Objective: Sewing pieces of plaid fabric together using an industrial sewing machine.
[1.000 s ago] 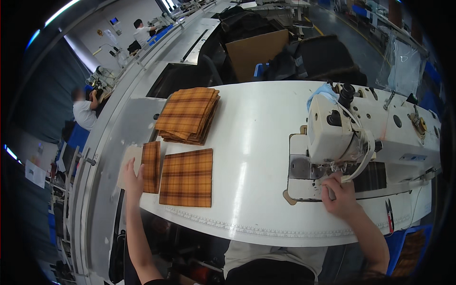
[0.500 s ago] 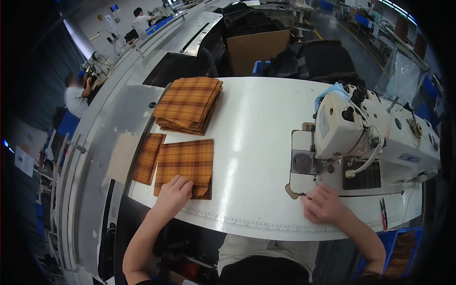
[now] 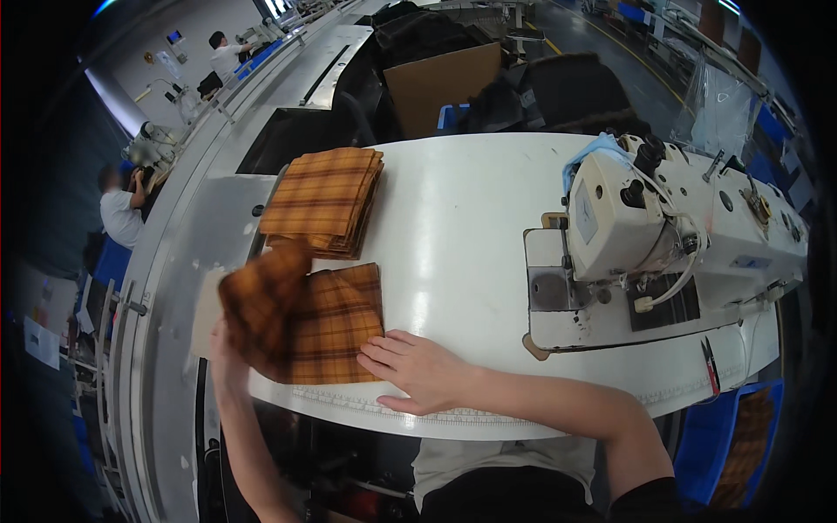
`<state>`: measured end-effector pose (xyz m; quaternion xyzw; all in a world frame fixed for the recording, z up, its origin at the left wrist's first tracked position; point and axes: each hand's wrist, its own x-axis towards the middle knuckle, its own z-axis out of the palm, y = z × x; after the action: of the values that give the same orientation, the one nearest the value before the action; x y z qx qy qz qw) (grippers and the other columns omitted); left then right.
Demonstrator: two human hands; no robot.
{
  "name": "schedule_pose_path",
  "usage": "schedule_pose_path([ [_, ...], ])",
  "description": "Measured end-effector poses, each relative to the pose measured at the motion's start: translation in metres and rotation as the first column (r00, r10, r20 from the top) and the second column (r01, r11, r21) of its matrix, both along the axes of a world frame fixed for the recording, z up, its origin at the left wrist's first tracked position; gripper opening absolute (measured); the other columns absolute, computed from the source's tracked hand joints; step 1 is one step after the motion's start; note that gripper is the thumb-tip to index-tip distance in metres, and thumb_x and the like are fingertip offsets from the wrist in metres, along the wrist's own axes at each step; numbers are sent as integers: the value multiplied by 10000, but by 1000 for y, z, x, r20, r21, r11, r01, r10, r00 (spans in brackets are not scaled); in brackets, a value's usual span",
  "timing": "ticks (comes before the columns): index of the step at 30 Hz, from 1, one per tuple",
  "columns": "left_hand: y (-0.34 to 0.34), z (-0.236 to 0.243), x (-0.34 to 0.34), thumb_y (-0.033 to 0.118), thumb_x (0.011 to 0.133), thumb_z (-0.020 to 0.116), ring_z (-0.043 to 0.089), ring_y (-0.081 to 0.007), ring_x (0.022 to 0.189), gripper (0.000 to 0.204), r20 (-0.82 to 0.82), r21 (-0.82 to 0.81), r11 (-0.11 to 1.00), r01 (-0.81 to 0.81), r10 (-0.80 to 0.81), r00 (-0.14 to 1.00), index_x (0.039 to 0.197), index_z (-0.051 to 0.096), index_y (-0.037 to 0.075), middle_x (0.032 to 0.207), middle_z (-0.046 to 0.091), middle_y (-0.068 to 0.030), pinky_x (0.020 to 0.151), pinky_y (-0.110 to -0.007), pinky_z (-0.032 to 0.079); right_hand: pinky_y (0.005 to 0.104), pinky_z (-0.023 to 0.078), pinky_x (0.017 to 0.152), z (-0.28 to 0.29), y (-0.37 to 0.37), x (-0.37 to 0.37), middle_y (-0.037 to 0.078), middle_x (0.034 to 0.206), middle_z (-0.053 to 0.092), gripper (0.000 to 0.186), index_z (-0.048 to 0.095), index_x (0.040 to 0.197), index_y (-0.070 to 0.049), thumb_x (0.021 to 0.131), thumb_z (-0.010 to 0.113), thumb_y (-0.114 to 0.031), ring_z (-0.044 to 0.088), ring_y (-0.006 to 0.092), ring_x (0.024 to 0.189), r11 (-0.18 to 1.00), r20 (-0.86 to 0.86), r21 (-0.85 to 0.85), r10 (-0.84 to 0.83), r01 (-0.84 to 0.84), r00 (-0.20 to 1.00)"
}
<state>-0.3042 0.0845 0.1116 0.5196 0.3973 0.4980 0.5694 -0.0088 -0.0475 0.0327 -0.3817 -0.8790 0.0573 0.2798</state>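
Observation:
My left hand [image 3: 225, 349] grips a blurred orange-brown plaid fabric piece [image 3: 257, 301] at its left side, lifted and folded up over a flat plaid piece [image 3: 336, 327] on the white tabletop [image 3: 445, 235]. My right hand [image 3: 405, 366] has its fingers outstretched, the fingertips at the right edge of that flat piece. Just behind them sits a stack of plaid pieces [image 3: 318, 187]. A white sewing machine [image 3: 610, 218] stands at the right of the table, with red-handled scissors [image 3: 711, 370] near its front.
A blue bin [image 3: 711, 431] with plaid fabric sits below the table's right end. Behind the table are a cardboard sheet [image 3: 436, 87] and dark fabric piles [image 3: 575, 91]. A metal rail runs along the left, where two people [image 3: 122, 213] [image 3: 225, 57] sit at machines.
My right hand has moved left from the sewing machine to the plaid pieces. My left hand has shifted left from the flat piece, and a piece now rises folded up with it.

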Motion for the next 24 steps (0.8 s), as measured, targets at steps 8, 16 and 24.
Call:
schedule_pose_path([
  [8, 4, 88, -55, 241, 1017, 474, 611, -207, 1102, 385, -27, 335, 904, -267, 292, 956, 1330, 486, 18, 1265, 602, -107, 925, -339, 507, 432, 303, 1132, 6, -6, 0, 182, 1404, 464, 668, 391, 1407, 35, 928, 544, -404, 439, 300, 1312, 999, 28, -43, 0, 1, 1000],
  [16, -160, -18, 152, -2, 818, 649, 626, -373, 1123, 206, -834, 500, 519, 693, 73, 547, 994, 546, -30, 1199, 618, -256, 909, -398, 536, 433, 260, 1161, 34, -142, 54, 190, 1495, 365, 785, 342, 1468, -42, 824, 681, -337, 344, 313, 1394, 963, -113, 91, -245, 255, 963],
  [24, -224, -41, 176, 305, 832, 703, 467, -362, 1319, 679, -963, 256, 300, 919, -6, 270, 1361, 476, -53, 1396, 493, -221, 1111, -446, 366, 406, 367, 1129, 12, -227, 90, 168, 1354, 552, 456, 565, 1277, 51, 848, 530, -98, 505, 281, 1298, 877, 225, 45, -475, 478, 851],
])
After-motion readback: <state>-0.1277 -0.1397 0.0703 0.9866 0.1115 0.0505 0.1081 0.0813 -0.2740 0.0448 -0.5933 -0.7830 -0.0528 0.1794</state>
